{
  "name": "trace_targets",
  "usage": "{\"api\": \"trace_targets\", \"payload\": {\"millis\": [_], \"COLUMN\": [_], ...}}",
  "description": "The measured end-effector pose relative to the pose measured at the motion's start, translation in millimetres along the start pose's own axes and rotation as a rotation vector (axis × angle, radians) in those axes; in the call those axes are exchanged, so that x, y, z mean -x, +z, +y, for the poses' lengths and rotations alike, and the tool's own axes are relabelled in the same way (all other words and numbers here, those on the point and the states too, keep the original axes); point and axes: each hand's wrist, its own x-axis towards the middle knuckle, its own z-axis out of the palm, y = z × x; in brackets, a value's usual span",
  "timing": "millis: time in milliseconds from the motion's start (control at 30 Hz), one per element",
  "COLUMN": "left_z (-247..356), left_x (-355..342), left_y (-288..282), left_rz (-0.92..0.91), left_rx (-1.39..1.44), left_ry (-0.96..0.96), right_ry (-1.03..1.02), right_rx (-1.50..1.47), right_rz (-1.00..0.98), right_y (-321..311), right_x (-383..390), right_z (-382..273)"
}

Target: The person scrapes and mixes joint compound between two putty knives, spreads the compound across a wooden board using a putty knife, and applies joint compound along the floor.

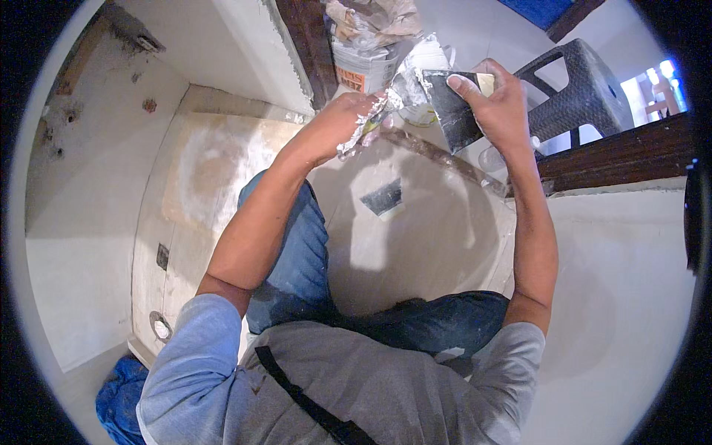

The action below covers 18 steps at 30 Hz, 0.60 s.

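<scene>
Pinching a black spreader plate (449, 113), right fingers (463, 87) are holding it near the white pail (363, 68); smeared left fingers (359, 108) are gripping what looks like a putty knife (400, 95) alongside. White paste (426, 55) could be dropping onto the floor (445, 215) if either blade is tipping.

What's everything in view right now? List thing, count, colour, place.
Flat plate: 1, black, upper centre
Smeared tool: 1, yellow-green showing, mostly hidden, upper centre
Paste: 1 mass, white, left of plate
Printed container: 1, whitish and orange, top centre
Crumpled bag: 1, beige, top centre
Plastic chair: 1, dark grey, upper right
Timber sill: 1, dark brown, right
Stained sheet: 1, tan, left floor
Bundle: 1, blue, lower left
Floor patches: 2, dark, centre and left
Jeans legs: 2, blue, centre
Left grip: 1, white-smeared, on tool
Right grip: 1, bare, on plate
</scene>
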Motion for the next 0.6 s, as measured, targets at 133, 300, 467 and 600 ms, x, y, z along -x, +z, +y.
{"api": "trace_targets", "payload": {"millis": [133, 300, 467, 600], "left_z": [-8.0, -11.4, -13.6, -1.4], "left_x": [-2.1, -3.6, -1.1, -0.3], "left_y": [-3.4, -0.1, 3.8, 12.1], "left_rz": [-0.185, -0.108, -0.148, -0.06], "left_rx": [0.269, 0.229, 0.323, -0.044], "left_ry": [-0.086, -0.155, -0.173, -0.122], "right_ry": [-0.054, -0.023, 0.058, -0.139], "right_rx": [-0.05, -0.068, -0.046, -0.126], "right_rz": [0.058, 0.053, 0.097, 0.163], "right_y": [19.1, 12.5, 14.5, 20.5], "right_x": [12.7, 8.9, 7.8, 9.5], "right_z": [-12.0, -12.9, -1.9, -7.9]}}
